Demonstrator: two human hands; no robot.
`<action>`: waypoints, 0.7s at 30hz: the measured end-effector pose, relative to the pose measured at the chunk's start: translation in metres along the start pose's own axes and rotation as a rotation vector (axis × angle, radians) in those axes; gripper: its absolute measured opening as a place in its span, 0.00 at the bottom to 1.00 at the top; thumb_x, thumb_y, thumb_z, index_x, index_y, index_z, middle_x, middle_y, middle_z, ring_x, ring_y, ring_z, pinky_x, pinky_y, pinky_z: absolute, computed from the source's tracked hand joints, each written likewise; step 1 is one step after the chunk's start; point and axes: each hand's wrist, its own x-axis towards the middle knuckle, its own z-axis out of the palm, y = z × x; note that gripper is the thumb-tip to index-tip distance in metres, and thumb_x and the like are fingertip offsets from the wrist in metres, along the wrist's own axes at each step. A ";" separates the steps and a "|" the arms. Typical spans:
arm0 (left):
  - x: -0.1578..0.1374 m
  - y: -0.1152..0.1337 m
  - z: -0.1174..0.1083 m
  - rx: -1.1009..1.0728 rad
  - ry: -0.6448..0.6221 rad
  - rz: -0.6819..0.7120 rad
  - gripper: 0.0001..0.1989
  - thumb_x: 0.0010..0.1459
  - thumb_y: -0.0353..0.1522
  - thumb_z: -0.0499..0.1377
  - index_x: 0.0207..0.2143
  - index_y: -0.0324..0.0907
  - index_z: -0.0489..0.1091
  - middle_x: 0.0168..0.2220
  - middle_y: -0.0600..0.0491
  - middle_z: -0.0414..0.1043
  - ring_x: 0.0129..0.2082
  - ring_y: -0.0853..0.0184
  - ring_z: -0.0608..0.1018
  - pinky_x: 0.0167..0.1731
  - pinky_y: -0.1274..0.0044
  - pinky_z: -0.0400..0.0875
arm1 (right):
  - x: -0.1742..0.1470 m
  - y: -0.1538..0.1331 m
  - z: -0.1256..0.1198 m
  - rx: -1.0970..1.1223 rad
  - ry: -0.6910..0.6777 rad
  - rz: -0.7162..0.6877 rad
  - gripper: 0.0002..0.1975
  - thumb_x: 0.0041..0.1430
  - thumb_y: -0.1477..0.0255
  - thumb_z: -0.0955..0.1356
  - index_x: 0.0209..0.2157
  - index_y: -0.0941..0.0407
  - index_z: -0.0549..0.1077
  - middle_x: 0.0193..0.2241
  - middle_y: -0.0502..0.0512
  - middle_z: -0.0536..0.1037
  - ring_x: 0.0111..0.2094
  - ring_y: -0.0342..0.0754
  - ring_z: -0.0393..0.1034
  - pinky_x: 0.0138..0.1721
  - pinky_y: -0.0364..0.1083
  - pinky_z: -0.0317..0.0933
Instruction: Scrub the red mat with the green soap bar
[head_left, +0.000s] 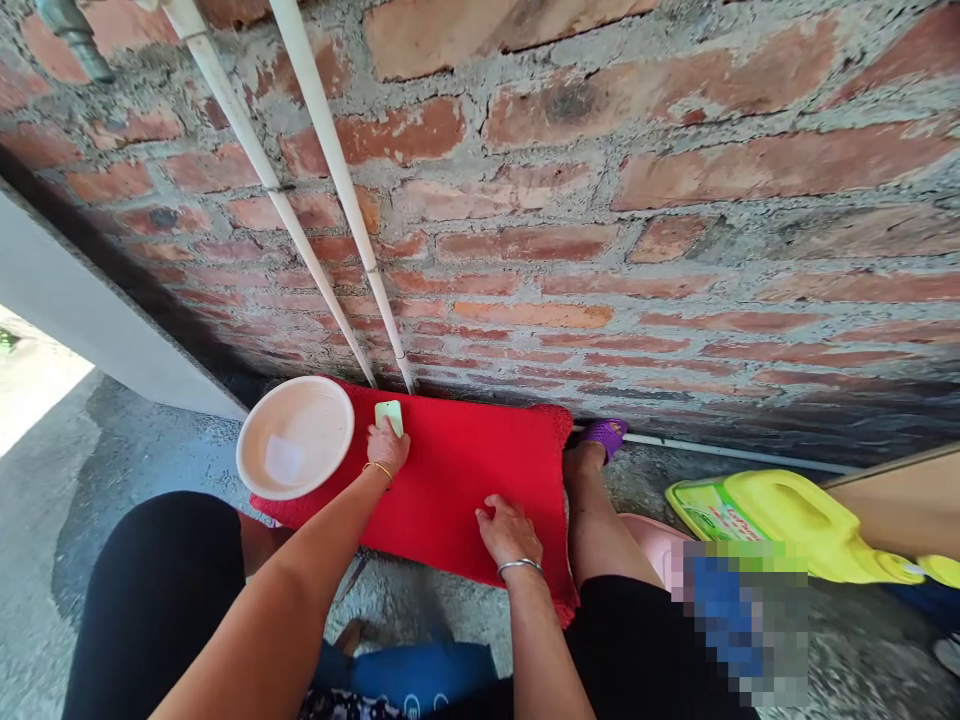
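A red cloth or mat (457, 470) is spread out in front of me between my legs, with fuzzy edges at its right end. My left hand (388, 450) is closed on a pale green, rounded flat bar (389, 410) near the cloth's far edge; I cannot make out its exact kind. Over the right part of the cloth is my right hand (510, 532), fingers apart and holding nothing. To the left of my left hand, a pale pink basin (330, 425) rests on the cloth's left end, with a whitish flat patch (285, 460) inside.
A brick wall (540, 240) rises just beyond the cloth, with two white pipes (337, 180) running down it. On the right lies a yellow jug (787, 510) beside a pinkish container (645, 540). A grey panel (112, 290) stands at left. The floor is concrete.
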 end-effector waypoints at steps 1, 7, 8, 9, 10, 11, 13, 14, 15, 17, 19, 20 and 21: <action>-0.009 0.004 0.007 0.035 -0.017 0.073 0.31 0.59 0.39 0.53 0.62 0.37 0.53 0.52 0.37 0.62 0.49 0.54 0.72 0.46 0.68 0.66 | 0.000 0.000 -0.001 0.005 0.000 0.003 0.19 0.62 0.64 0.60 0.52 0.49 0.71 0.52 0.60 0.72 0.50 0.55 0.70 0.45 0.49 0.63; -0.086 0.004 0.047 0.156 -0.255 0.615 0.35 0.54 0.40 0.58 0.63 0.47 0.53 0.55 0.43 0.59 0.53 0.54 0.67 0.51 0.67 0.63 | -0.001 0.000 -0.006 0.004 -0.033 0.039 0.18 0.63 0.65 0.60 0.52 0.50 0.70 0.51 0.59 0.72 0.50 0.53 0.69 0.47 0.48 0.62; -0.093 -0.006 0.049 0.144 -0.263 0.634 0.34 0.55 0.40 0.58 0.63 0.48 0.53 0.54 0.44 0.60 0.52 0.55 0.67 0.51 0.67 0.63 | -0.002 0.000 -0.007 0.006 -0.037 0.040 0.18 0.63 0.65 0.60 0.53 0.50 0.70 0.51 0.59 0.73 0.51 0.53 0.69 0.48 0.48 0.61; -0.098 -0.017 0.048 0.125 -0.251 0.620 0.33 0.55 0.40 0.57 0.63 0.47 0.53 0.54 0.44 0.60 0.52 0.56 0.68 0.52 0.68 0.63 | -0.002 0.000 -0.008 0.009 -0.040 0.038 0.19 0.63 0.65 0.60 0.53 0.50 0.70 0.51 0.59 0.73 0.51 0.53 0.69 0.48 0.48 0.61; -0.100 -0.029 0.046 0.101 -0.223 0.575 0.32 0.56 0.40 0.57 0.63 0.46 0.53 0.53 0.44 0.61 0.51 0.57 0.68 0.52 0.68 0.63 | -0.002 0.000 -0.008 0.013 -0.040 0.034 0.19 0.64 0.65 0.60 0.53 0.50 0.70 0.51 0.59 0.73 0.51 0.52 0.69 0.48 0.48 0.61; -0.101 -0.042 0.042 0.078 -0.184 0.502 0.31 0.57 0.39 0.56 0.62 0.45 0.54 0.52 0.44 0.61 0.50 0.57 0.68 0.52 0.69 0.63 | -0.003 0.000 -0.008 0.017 -0.039 0.030 0.19 0.64 0.65 0.60 0.53 0.51 0.70 0.51 0.59 0.73 0.51 0.52 0.69 0.49 0.48 0.61; -0.101 -0.064 0.035 0.055 -0.108 0.326 0.29 0.59 0.38 0.54 0.62 0.41 0.54 0.49 0.43 0.63 0.48 0.58 0.70 0.50 0.69 0.64 | -0.005 -0.001 -0.009 0.026 -0.035 0.020 0.19 0.64 0.65 0.60 0.54 0.51 0.70 0.51 0.60 0.73 0.51 0.52 0.69 0.49 0.48 0.61; -0.102 -0.072 0.033 0.056 -0.079 0.255 0.29 0.59 0.38 0.54 0.61 0.40 0.55 0.49 0.42 0.63 0.48 0.58 0.70 0.50 0.69 0.64 | -0.006 -0.002 -0.010 0.032 -0.034 0.015 0.19 0.64 0.65 0.60 0.54 0.51 0.69 0.51 0.60 0.73 0.51 0.52 0.69 0.48 0.47 0.61; -0.106 -0.076 0.034 0.064 -0.063 0.212 0.29 0.59 0.38 0.53 0.61 0.38 0.55 0.48 0.42 0.64 0.47 0.58 0.70 0.49 0.69 0.64 | -0.007 -0.003 -0.010 0.040 -0.035 0.011 0.19 0.64 0.65 0.60 0.54 0.52 0.69 0.51 0.60 0.73 0.51 0.52 0.69 0.48 0.47 0.61; -0.123 -0.074 0.045 0.090 -0.072 0.229 0.29 0.59 0.37 0.53 0.61 0.37 0.54 0.49 0.41 0.64 0.47 0.57 0.71 0.49 0.68 0.65 | -0.010 -0.005 -0.012 0.059 -0.041 0.005 0.19 0.64 0.64 0.60 0.54 0.52 0.69 0.51 0.60 0.73 0.51 0.51 0.69 0.47 0.46 0.62; -0.148 -0.063 0.064 0.116 -0.128 0.355 0.31 0.58 0.38 0.55 0.62 0.39 0.54 0.51 0.40 0.63 0.48 0.56 0.70 0.49 0.67 0.65 | -0.013 -0.006 -0.016 0.078 -0.039 0.000 0.19 0.64 0.64 0.60 0.54 0.52 0.69 0.51 0.60 0.73 0.50 0.50 0.70 0.47 0.46 0.62; -0.160 -0.056 0.074 0.128 -0.166 0.432 0.32 0.57 0.38 0.56 0.62 0.40 0.54 0.53 0.40 0.62 0.50 0.55 0.69 0.49 0.66 0.65 | -0.014 -0.005 -0.018 0.084 -0.031 -0.006 0.19 0.64 0.64 0.60 0.54 0.52 0.69 0.51 0.61 0.72 0.50 0.50 0.70 0.47 0.46 0.62; -0.172 -0.050 0.083 0.137 -0.207 0.511 0.33 0.56 0.39 0.57 0.62 0.41 0.54 0.54 0.40 0.61 0.51 0.55 0.68 0.50 0.66 0.65 | -0.016 -0.004 -0.021 0.089 -0.020 -0.014 0.19 0.64 0.64 0.60 0.54 0.52 0.68 0.51 0.61 0.72 0.50 0.50 0.70 0.47 0.46 0.62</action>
